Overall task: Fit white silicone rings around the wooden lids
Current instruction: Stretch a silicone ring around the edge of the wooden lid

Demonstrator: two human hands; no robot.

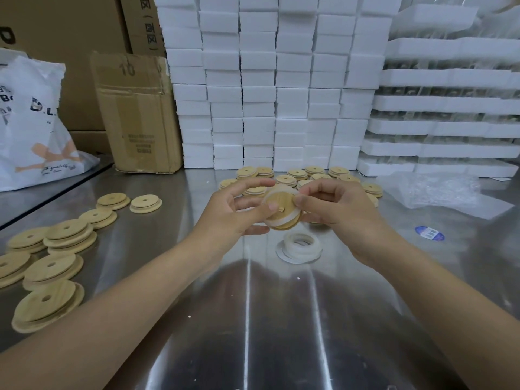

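the wooden lid [282, 201] is held above the table [253, 319] centre. the left hand [236, 211] grips it, thumb on its face; the right hand [334, 206] pinches the white silicone ring [277, 222] at 2 o'clock. better to turn the lid slowly, pressing the ring flat all around.

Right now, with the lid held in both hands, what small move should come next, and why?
Probably ease the white ring over the right edge of the wooden lid with the right hand, the left hand steadying it. The ring looks seated along the lower edge, but the right hand pinches it at the upper right.
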